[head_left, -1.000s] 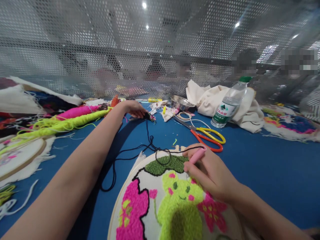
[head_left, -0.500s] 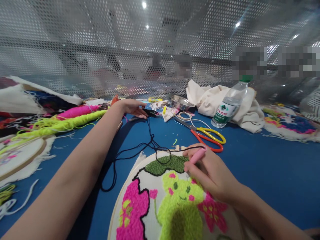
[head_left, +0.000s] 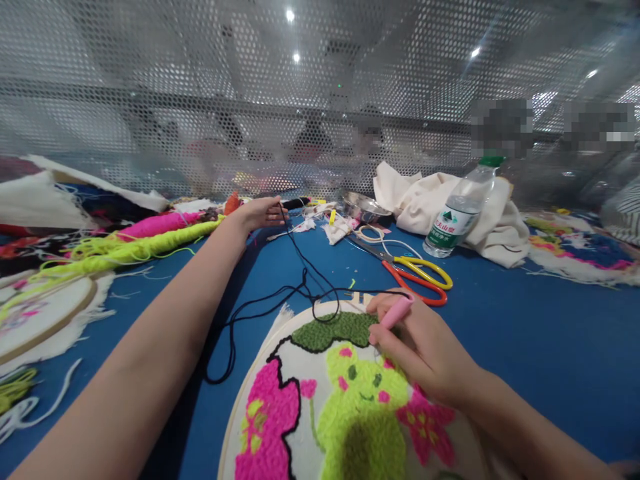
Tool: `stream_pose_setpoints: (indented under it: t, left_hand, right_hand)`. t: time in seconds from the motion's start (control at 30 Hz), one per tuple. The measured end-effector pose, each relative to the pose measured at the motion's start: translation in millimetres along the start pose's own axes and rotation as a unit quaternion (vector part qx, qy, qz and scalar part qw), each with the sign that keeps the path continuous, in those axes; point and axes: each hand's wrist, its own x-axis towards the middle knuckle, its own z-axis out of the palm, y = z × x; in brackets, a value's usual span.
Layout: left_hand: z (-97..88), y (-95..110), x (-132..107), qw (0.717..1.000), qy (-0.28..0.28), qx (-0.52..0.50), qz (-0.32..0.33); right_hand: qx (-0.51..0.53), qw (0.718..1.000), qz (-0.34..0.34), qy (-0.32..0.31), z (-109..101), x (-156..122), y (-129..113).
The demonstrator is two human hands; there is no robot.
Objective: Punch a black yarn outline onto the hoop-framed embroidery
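Note:
My right hand (head_left: 417, 340) is closed around a pink punch needle (head_left: 399, 311), its tip down near the fabric beside the green frog-like figure (head_left: 365, 407). Black yarn (head_left: 313, 263) runs from the top of the tool across the hoop and loops on the table. At the far side, my left hand (head_left: 264, 213) has its fingers curled on that strand. Just past its fingertips lies a dark, long bundle (head_left: 296, 203); whether the hand touches it I cannot tell. The embroidery hoop (head_left: 231, 427) bears a dark green patch, pink flowers and black outlines.
Scissors (head_left: 420, 270) with yellow and red handles lie right of centre, before a water bottle (head_left: 453, 217) and cream cloth (head_left: 410, 193). A metal bowl (head_left: 367, 207) stands at the back. Bright yarn skeins (head_left: 135, 252) and another hoop (head_left: 83, 303) are on the left.
My left hand has lifted slightly and its fingers have curled in, drawing the black yarn up. The dark bundle sits higher and farther back. My right hand stays in place.

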Motion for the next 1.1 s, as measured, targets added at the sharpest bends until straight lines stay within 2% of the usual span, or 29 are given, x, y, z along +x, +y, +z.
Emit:
stream_pose_setpoints:
  t: [0.1, 0.2, 0.33, 0.47, 0.6, 0.73, 0.97, 1.1]
  left_hand:
    - [1.0, 9, -1, 0.999, 0.033, 0.024, -0.006]
    - [4.0, 25, -6, 0.997, 0.062, 0.030, 0.030]
    - [7.1, 51, -20, 0.983, 0.104, 0.027, 0.149]
    - [11.1, 75, -39, 0.961, 0.112, 0.039, 0.248]
    - [18.3, 92, -56, 0.927, 0.121, 0.063, 0.350]
    - [23.4, 102, -67, 0.899, 0.130, 0.073, 0.411]
    - [16.5, 107, -68, 0.871, 0.185, 0.100, 0.444]
    - [16.5, 112, -82, 0.858, 0.158, 0.088, 0.482]
  right_hand:
    - [0.006, 1.000, -0.003, 0.001, 0, 0, 0]
    - [0.004, 1.000, -0.007, -0.001, 0, -1, 1]
    - [-0.001, 1.000, -0.004, -0.004, 0, -1, 1]
    - [-0.008, 1.000, -0.007, -0.001, -1, -1, 0]
    - [-0.011, 1.000, -0.008, 0.002, -1, -1, 0]
    - [-0.017, 1.000, -0.008, 0.015, -1, -2, 0]
    - [-0.013, 1.000, 0.002, -0.004, -2, -1, 0]
    - [-0.009, 1.000, 0.003, -0.002, -2, -1, -1]
